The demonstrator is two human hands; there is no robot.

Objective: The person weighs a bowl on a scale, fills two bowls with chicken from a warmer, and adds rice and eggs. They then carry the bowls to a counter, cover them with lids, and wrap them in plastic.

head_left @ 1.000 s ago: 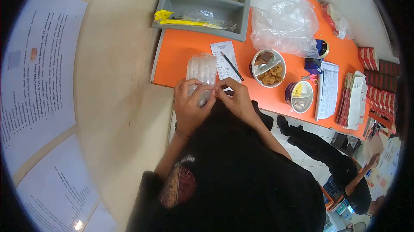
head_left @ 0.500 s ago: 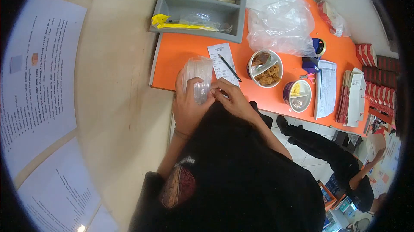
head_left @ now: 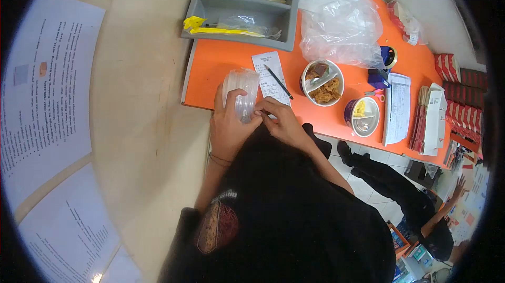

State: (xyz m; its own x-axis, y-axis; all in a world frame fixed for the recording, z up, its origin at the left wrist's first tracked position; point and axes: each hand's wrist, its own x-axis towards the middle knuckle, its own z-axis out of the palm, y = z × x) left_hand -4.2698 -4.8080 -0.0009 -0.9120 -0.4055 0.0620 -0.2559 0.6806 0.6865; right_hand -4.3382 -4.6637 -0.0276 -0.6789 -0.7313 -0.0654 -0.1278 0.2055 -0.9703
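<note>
My left hand (head_left: 230, 125) is wrapped around a stack of clear plastic lids (head_left: 245, 92) stood on edge, fingers on the far side and thumb near its lower end. Close beside that thumb, my right hand (head_left: 281, 121) is closed in a pinch by the stack's edge. What lies between its fingertips is too small to make out. Just beyond the hands, a printed receipt (head_left: 261, 67) lies on the orange table (head_left: 210, 67) with a black pencil (head_left: 279, 82) across it. To the right stand a paper bowl of fried chicken (head_left: 326, 92) and a lidded bowl with yellow food (head_left: 363, 116).
A grey divided tray (head_left: 239, 6) sits at the back left, with plastic bags (head_left: 342, 30) beside it. Tape dispenser (head_left: 380, 78), scissors (head_left: 374, 93), a paper form (head_left: 398, 106) and folded cartons (head_left: 431, 120) lie rightward. A co-worker (head_left: 405, 193) stands at the lower right.
My hands and the lids stay nearly in place, with only slight finger movement. The co-worker's arm has shifted, and that hand now shows spread fingers.
</note>
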